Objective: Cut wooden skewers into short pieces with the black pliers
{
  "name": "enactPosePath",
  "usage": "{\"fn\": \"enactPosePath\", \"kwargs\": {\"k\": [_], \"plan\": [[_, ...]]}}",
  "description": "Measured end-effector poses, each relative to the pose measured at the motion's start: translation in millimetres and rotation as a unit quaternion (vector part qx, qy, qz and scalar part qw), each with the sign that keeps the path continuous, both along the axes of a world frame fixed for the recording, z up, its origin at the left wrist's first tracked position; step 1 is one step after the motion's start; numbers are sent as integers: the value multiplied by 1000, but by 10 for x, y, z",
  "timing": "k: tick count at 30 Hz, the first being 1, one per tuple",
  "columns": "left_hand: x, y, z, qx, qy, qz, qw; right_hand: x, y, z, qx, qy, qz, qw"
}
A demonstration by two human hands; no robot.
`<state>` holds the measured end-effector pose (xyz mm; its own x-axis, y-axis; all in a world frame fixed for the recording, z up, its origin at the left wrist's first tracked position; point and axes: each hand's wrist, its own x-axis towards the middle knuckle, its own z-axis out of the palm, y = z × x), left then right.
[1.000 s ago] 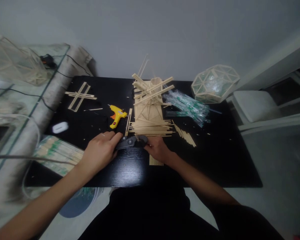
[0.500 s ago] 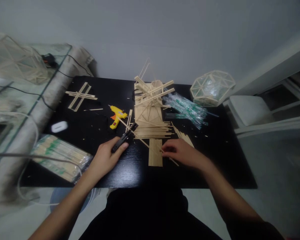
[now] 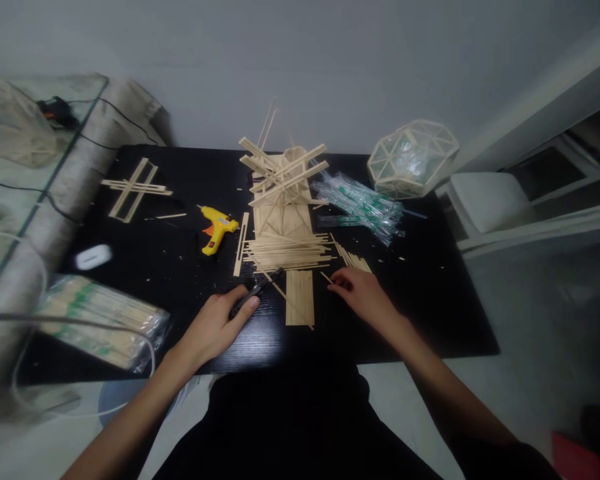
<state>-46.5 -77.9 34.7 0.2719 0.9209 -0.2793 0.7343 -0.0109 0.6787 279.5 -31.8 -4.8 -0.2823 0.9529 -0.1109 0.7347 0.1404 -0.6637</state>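
My left hand grips black cutting pliers low over the black table, their tip near a long thin stick that lies aslant. My right hand rests on the table with fingers curled, pinching a short bamboo stick beside a flat panel of glued sticks. Behind them lies a heap of loose sticks. A windmill-like stick model stands further back.
A yellow glue gun lies left of the heap. A stick cross frame sits far left, and a white object lies near the left edge. Plastic stick packets, a geodesic stick dome and a bagged stick bundle surround the work.
The hands parted from the pliers' jaws. My left hand drew the pliers back and lowered them. My right hand moved right and picked at a short stick. The camera shifted.
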Motion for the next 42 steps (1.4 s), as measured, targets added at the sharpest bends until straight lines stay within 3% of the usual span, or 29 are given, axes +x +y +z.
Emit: {"fn": "enactPosePath", "kwargs": {"k": [4,9,12,14,17,23,30,33,36,42], "plan": [[40,-18,-53,-9,22,-15,1000,20,2,2,9,7,9,1000],[110,-37,-102,-21,38,-27,999,-179,-98,91,45,99,-51,993],[180,-22,-84,-25,45,-19,998,-430,-205,146,-64,230,-20,971],[223,-6,-61,-27,49,-7,998,-600,-267,159,-165,320,7,933],[257,15,-39,-26,60,6,998,-793,-321,146,-210,376,-23,902],[246,12,-74,-30,85,19,996,-939,-343,94,-123,333,-61,933],[234,0,-79,-21,59,7,998,-917,-329,134,-132,345,-52,928],[227,0,-82,-15,40,-4,999,-882,-304,156,-205,384,-45,899],[215,6,-75,-4,12,-20,1000,-846,-280,179,-288,434,-38,853],[161,29,-44,16,-23,-45,999,-781,-235,223,-452,520,-28,724]]}}
